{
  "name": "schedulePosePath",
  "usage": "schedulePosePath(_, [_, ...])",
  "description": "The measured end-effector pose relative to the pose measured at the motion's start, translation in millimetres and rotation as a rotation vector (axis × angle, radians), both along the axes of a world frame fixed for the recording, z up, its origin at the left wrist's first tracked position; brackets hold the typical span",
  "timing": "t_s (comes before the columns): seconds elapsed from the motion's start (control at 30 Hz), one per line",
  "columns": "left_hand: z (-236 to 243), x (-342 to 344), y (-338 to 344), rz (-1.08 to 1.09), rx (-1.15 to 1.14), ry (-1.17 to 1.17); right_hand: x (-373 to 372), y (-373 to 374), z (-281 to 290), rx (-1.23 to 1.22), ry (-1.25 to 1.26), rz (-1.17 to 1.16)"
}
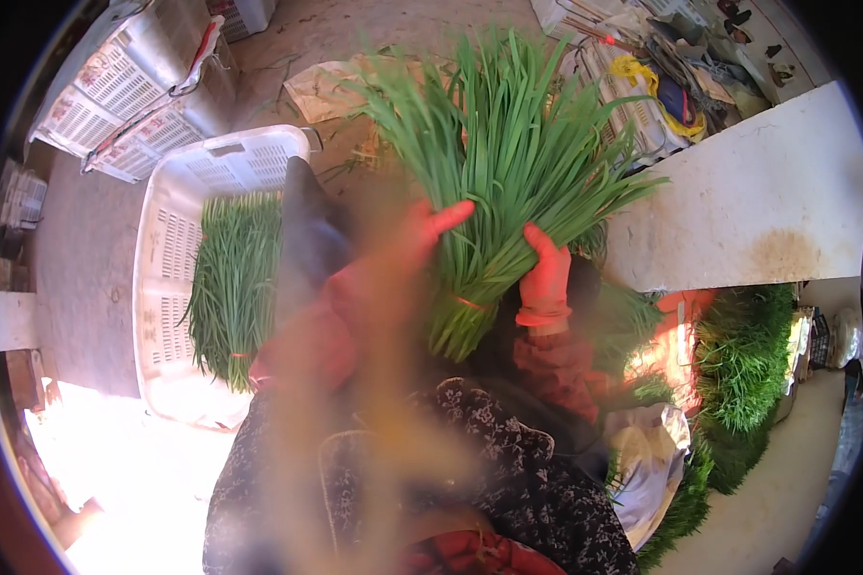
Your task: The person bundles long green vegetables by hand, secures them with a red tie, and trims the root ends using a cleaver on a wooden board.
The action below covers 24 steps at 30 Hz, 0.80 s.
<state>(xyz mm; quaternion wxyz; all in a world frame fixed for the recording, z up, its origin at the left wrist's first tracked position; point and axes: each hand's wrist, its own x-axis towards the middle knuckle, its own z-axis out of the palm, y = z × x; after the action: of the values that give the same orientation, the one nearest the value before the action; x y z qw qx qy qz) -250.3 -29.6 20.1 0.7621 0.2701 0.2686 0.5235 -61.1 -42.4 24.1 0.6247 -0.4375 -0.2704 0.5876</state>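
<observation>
Both hands gloved: right hand (545, 278) in an orange-red rubber glove with rolled cuff, left hand (422, 235) probably the same, blurred. Reddish patterned sleeves. Dark floral-print apron or smock with pale blossoms over the torso, red fabric at its bottom edge.

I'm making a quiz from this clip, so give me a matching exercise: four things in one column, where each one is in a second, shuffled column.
Things:
1. bundle of green chives
2. white plastic crate
3. right hand
4. pale slab

Places:
A. on the person's left, with chives lying inside
B. on the person's right, beyond the bundle
C. gripped between both hands
D. on the bundle's right side, in an orange glove

Pairs: 1-C, 2-A, 3-D, 4-B
</observation>
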Motion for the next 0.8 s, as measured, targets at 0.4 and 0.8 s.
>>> schedulePosePath(0.4, [12.8,31.3,-0.3,0.075,-0.249,-0.037,34.3,19.6,114.4,0.166,-0.968,-0.25])
schedulePosePath(0.8, [14.5,34.5,-1.4,0.063,-0.194,-0.003,-41.4,81.9,95.5,0.545,-1.579,0.356])
